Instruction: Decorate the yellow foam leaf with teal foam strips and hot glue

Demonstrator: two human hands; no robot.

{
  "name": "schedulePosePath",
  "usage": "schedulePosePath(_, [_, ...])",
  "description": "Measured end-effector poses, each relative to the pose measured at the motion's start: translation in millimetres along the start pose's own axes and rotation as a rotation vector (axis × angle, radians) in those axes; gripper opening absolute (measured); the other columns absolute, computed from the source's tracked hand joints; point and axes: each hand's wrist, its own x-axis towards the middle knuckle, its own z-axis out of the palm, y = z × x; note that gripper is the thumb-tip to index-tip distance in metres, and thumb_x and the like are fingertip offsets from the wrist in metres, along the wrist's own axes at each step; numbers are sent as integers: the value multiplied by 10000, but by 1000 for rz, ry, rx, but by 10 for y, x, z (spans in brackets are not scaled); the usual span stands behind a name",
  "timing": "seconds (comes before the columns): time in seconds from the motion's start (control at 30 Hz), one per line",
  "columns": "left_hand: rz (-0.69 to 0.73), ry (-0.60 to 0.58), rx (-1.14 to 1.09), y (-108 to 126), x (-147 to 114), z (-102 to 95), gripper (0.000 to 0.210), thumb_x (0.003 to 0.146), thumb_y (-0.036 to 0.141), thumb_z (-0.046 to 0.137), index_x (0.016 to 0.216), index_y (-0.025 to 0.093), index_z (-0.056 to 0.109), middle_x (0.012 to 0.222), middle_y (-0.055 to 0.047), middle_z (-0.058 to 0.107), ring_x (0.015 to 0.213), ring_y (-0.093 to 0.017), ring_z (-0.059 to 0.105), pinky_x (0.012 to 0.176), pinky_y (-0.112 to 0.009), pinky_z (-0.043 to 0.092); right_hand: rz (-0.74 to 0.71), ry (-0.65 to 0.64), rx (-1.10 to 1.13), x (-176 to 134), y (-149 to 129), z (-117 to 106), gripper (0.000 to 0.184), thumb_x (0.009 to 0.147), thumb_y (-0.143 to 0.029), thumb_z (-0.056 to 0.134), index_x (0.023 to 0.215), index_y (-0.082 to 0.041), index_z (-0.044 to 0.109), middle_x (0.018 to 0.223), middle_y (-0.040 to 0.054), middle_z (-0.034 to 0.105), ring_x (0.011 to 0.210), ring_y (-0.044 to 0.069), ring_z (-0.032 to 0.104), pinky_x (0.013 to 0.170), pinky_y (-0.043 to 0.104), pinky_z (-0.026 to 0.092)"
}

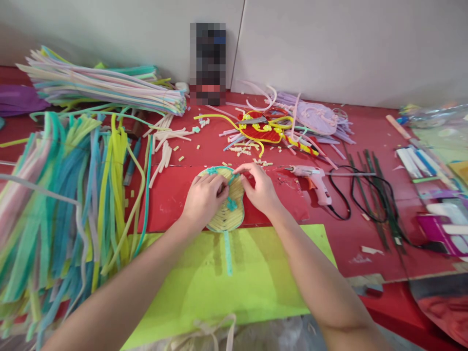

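A pale yellow fan [226, 222] made of pipe cleaners, edged in teal with a teal handle [227, 253], lies in front of me. Teal flowers [231, 204] decorate its face. A short teal pipe cleaner [231, 179] stretches between my fingertips, over the fan's upper right part. My left hand [206, 195] rests on the fan's left side, closed, with thumb and forefinger at the strand's lower end. At the upper right edge, my right hand [259, 187] pinches the other end between thumb and forefinger. The left fingertips are partly hidden.
Bundles of coloured pipe cleaners [69, 195] cover the left side. A pink glue gun [314, 183] with a black cord lies to the right. Behind the fan sit a red-and-yellow piece [261, 129] with scissors [256, 120] and a lilac piece [316, 117]. A lime sheet [270, 278] lies nearest me.
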Motion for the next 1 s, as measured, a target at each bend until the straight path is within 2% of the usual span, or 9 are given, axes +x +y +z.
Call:
schedulePosePath(0.1, [3,10,-5,2,-2,1,59,843,205,567,879,198,614,781,-1,650,744,-169,565,724,-309,384,1,-2,-6,0,1,-1,201,880,-124,443,1003,-243,548,1015,33,623,997,201,559,907,366,435])
schedulePosePath(0.2, [32,29,-1,-10,-14,15,207,869,220,547,1057,238,632,829,-6,658,782,-172,576,752,-314,388,-2,-2,-20,3,-9,1,199,873,-119,454,1004,-235,548,1011,34,623,996,200,559,905,362,436])
schedulePosePath(0.27, [56,40,20,-26,-25,35,248,886,229,528,1104,264,640,822,-10,650,791,-176,576,757,-317,388,-5,-2,-22,5,-19,1,201,872,-116,452,1006,-231,548,1016,37,622,998,198,560,904,359,438])
schedulePosePath(0.67, [74,37,42,-52,-19,67,224,895,239,520,1021,258,704,774,-24,622,771,-173,560,751,-323,394,-5,-14,-42,-3,-40,-28,250,882,-95,403,1021,-233,558,1028,40,636,1018,194,566,928,370,445])
schedulePosePath(0.87, [52,21,18,-44,-17,62,229,894,236,525,1038,271,701,785,-12,625,772,-167,554,742,-316,382,-41,32,-114,-27,-40,-127,307,898,-93,377,1075,-252,570,1049,34,657,1020,195,581,949,392,453])
schedulePosePath(1.0, [53,22,11,-46,-17,59,230,890,234,531,1040,272,701,773,-9,621,774,-168,553,747,-316,378,-101,12,-198,-35,-22,-185,384,881,-58,379,1130,-273,576,1078,22,658,1074,190,567,984,391,438])
